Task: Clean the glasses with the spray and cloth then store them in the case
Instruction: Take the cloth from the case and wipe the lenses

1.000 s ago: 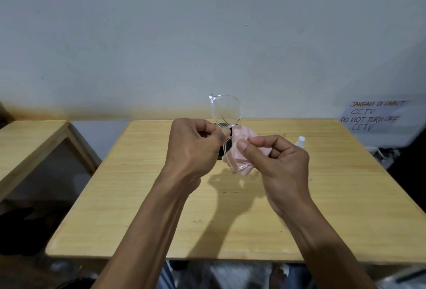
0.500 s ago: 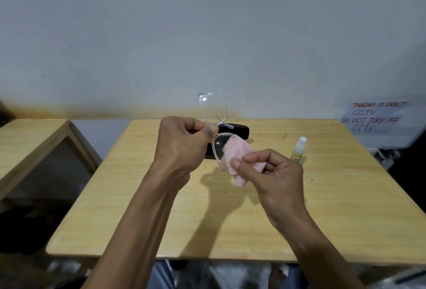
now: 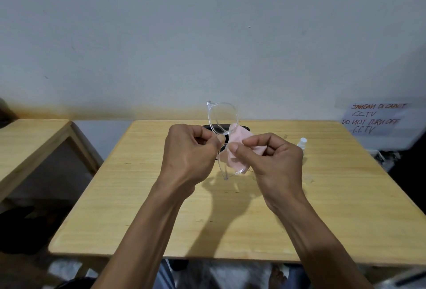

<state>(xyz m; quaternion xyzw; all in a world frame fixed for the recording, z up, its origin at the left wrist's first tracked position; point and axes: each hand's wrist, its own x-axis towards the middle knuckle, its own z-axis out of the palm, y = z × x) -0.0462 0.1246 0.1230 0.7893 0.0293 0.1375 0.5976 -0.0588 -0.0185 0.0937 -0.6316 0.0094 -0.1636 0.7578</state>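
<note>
Clear-framed glasses (image 3: 223,117) stand on end above the wooden table (image 3: 147,205), one lens above the other. My left hand (image 3: 191,152) pinches the frame near the bridge. My right hand (image 3: 274,159) pinches a pink cloth (image 3: 239,143) against the lower lens. The black case (image 3: 230,127) lies on the table behind my hands, mostly hidden. A small spray bottle (image 3: 302,143) with a white cap stands to the right, partly behind my right hand.
A second wooden table (image 3: 30,143) stands at the left with a gap between. A handwritten CCTV notice (image 3: 373,118) hangs at the right by the wall. The wall runs along the table's far edge.
Both hands with the glasses and cloth have shifted to the right and slightly up. My right hand now covers more of the spray bottle, and the cloth has moved on the lower lens.
</note>
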